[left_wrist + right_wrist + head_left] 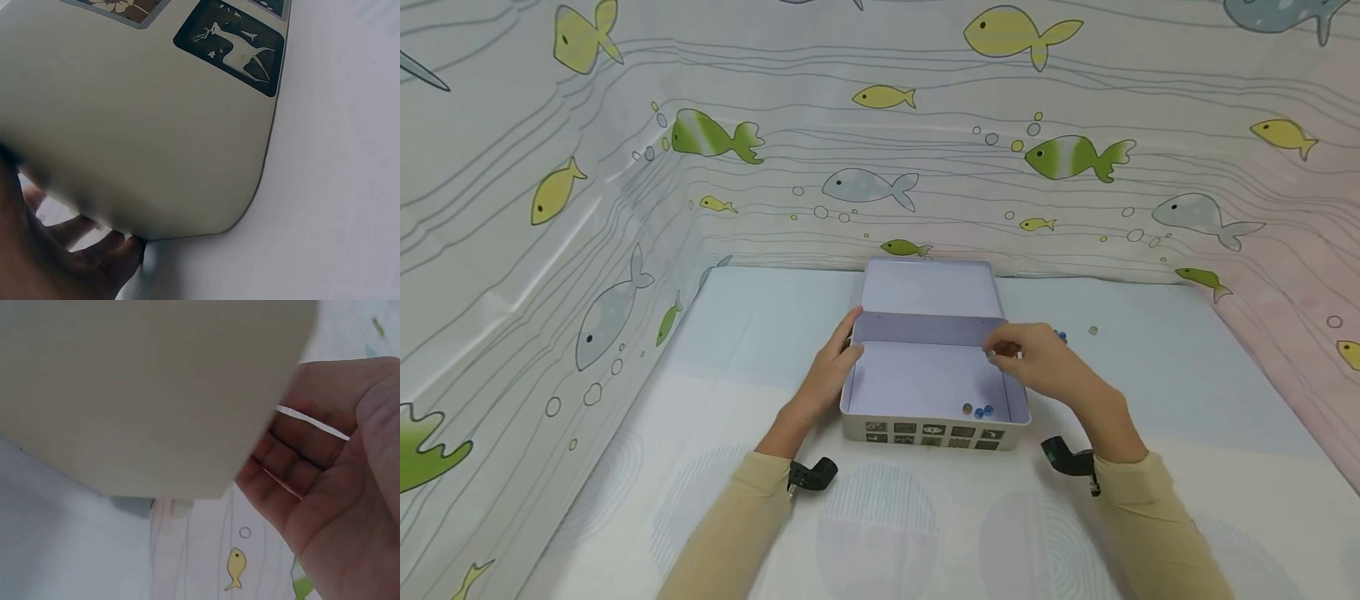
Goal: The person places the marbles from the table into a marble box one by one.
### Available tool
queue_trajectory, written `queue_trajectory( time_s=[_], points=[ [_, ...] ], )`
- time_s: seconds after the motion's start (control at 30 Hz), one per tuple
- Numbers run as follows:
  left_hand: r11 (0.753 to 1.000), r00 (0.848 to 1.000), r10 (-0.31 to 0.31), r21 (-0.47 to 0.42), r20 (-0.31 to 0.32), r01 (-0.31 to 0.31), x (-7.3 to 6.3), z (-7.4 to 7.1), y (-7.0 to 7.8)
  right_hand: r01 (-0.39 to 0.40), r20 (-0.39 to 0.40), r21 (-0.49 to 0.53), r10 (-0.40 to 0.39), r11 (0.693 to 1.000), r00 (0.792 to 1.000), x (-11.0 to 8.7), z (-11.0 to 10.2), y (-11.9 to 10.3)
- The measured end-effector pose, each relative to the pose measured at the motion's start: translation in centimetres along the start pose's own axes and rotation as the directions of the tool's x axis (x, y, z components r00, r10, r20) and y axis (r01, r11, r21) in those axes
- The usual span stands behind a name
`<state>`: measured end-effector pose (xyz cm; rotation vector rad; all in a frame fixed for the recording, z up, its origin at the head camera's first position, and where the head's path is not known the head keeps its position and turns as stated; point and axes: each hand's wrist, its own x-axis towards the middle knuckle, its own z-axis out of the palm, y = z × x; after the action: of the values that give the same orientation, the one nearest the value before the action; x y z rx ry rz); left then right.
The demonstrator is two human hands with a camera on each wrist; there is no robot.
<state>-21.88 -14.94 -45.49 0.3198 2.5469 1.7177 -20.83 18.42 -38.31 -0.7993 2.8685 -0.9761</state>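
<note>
A shallow tin box (925, 379) with its hinged lid (928, 285) raised stands in front of me. My left hand (829, 367) grips the box's left wall, thumb at the rim and fingers along the outside. The left wrist view shows those fingers (128, 256) at the side of the tin. Over the right wall, my right hand (1037, 354) pinches a small greyish glass marble (990, 354) between thumb and fingertips. Inside the box, near its front right corner, lie a brownish marble (967, 408) and two blue marbles (983, 412). In the right wrist view, the tin wall hides the fingertips.
Right of the box, blue marbles (1062, 336) lie partly behind my right hand. A pale greenish marble (1093, 331) sits farther right on the light tablecloth (1150, 383). A fish-patterned sheet (925, 133) rises behind and along both sides.
</note>
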Motion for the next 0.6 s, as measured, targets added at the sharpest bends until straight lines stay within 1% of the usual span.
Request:
queue_trajectory(
  time_s=[0.13,0.23,0.47,0.53,0.6],
  points=[
    [1.000,1.000,0.000,-0.007,0.001,0.000,0.0,0.0,0.0,0.014,0.042,-0.005,-0.014,1.000,0.999,0.3,1.0,-0.4],
    [1.000,1.000,0.004,-0.008,0.001,-0.004,0.1,0.0,0.0,0.035,0.068,-0.032,-0.033,0.999,0.997,0.6,1.7,-0.7],
    [1.000,1.000,0.001,-0.010,0.002,-0.001,0.1,0.0,-0.1,0.066,0.104,-0.085,-0.057,0.994,0.993,0.9,3.1,-1.2],
    [1.000,1.000,-0.001,-0.010,-0.001,0.001,0.1,0.0,-0.1,0.074,0.104,-0.113,-0.062,0.991,0.993,1.0,3.6,-1.3],
    [1.000,1.000,-0.003,-0.009,-0.002,0.003,0.1,0.0,0.0,0.080,0.100,-0.162,-0.064,0.983,0.993,1.2,4.0,-1.3]
  ],
)
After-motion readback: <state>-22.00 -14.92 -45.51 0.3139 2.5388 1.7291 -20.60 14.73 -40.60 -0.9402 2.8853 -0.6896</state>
